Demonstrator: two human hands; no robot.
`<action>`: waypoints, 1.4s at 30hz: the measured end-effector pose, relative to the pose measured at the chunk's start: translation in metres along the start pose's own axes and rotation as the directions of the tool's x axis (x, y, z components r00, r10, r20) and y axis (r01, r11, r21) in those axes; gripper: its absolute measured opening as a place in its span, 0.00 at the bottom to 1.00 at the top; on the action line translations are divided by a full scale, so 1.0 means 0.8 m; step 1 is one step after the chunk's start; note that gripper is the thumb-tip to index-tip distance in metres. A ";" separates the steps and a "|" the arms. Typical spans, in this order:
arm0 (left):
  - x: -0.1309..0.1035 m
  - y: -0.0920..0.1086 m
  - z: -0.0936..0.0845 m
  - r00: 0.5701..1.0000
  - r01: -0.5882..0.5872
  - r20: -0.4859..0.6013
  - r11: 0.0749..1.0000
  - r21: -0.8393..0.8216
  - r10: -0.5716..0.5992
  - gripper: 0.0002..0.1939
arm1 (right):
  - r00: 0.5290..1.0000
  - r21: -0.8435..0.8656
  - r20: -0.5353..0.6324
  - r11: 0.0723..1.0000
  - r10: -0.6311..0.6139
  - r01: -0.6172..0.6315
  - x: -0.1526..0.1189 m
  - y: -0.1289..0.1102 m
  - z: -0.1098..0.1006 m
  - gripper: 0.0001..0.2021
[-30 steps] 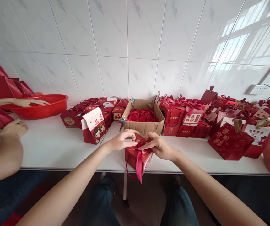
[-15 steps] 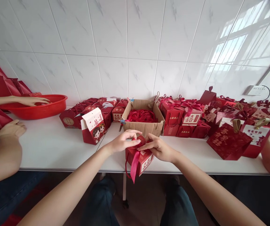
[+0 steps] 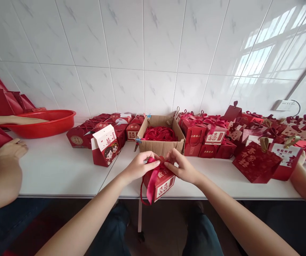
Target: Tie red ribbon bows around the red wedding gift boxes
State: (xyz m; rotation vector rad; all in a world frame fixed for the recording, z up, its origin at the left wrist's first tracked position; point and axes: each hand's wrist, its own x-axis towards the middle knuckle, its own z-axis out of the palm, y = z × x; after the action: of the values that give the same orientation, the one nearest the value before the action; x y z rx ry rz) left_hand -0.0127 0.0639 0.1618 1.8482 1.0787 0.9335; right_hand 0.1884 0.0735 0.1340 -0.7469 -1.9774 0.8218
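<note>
A small red gift box (image 3: 164,185) with white character panels and a twisted red cord handle stands at the table's front edge before me. Pink-red satin ribbon (image 3: 151,185) lies over its top, one tail hanging down the front. My left hand (image 3: 141,166) pinches the ribbon at the top of the box, thumb against fingers. Close beside it, my right hand (image 3: 181,166) is closed on the ribbon from the other side. The fingers partly hide the ribbon between them.
Behind the gift box stands an open cardboard box (image 3: 161,146) holding red ribbons. Red gift boxes (image 3: 194,133) crowd the right; a couple-printed box (image 3: 106,145) stands left. Co-workers' hands appear at both sides, one reaching into a red basin (image 3: 48,128).
My hands have come together over the box top and now pinch the ribbon there. On the left, a co-worker's hand has gone deeper into the basin.
</note>
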 end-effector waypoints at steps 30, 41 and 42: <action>0.003 -0.036 0.030 0.978 -0.077 -0.191 0.995 0.066 0.088 0.19 | 0.873 0.574 -0.177 0.768 0.454 -0.283 0.009 0.017 0.001 0.26; 0.003 -0.018 0.021 0.991 0.046 -0.125 0.998 -0.047 -0.052 0.14 | 0.871 0.494 -0.055 0.771 0.489 -0.402 0.007 0.016 -0.016 0.21; 0.004 -0.018 0.020 0.990 0.053 -0.130 0.997 -0.055 -0.060 0.15 | 0.853 0.462 -0.032 0.764 0.521 -0.450 0.007 0.015 -0.019 0.22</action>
State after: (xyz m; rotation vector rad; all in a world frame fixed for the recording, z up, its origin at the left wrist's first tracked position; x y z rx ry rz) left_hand -0.0023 0.0671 0.1431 1.7251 1.1696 1.0525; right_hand 0.2010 0.0890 0.1336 -1.0311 -1.3770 1.4181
